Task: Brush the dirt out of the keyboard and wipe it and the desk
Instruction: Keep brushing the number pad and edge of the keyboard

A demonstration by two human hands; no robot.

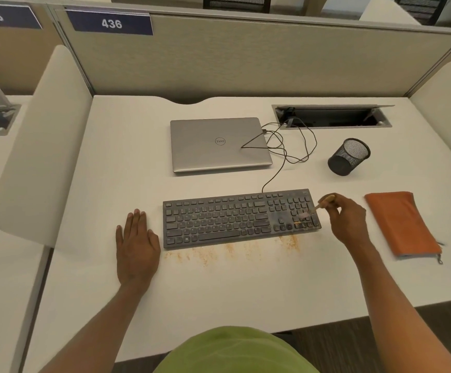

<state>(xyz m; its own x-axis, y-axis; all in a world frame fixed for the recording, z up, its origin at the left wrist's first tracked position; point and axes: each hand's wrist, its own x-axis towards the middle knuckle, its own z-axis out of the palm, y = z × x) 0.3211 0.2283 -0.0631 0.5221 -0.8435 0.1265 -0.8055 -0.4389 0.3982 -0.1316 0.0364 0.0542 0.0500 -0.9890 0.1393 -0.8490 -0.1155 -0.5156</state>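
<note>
Watching the keyboard (240,219) now: it lies flat on the white desk (219,292), a little in from the front edge, long side facing me, keys dull with a dusty film. My right hand (349,219) is at its right end, fingers curled and pinching the pale handle of a small brush (324,201). The bristle end is down on the number pad, though it is smeared with blur, so I can't make out which keys it meets. Orange-brown dirt (208,255) lies in streaks on the desk just in front of the keyboard, in patches along most of its length, and a little sits on the lower right keys. My left hand (137,246) rests palm down on the desk just beside the keyboard's left end, fingers straight and together, holding nothing and not touching the keyboard. Behind the keyboard, a closed silver laptop (219,144) lies flat, and a thin black cable (286,154) loops from the keyboard's back edge up to the laptop's right side. Right of that sits a black mesh cup (348,157), and behind it an open hatch (332,117) is set into the desk. An orange zip pouch (402,224) lies flat just right of my right hand. At the back, a beige partition (273,57) carries a blue label (111,22) reading 436.
</note>
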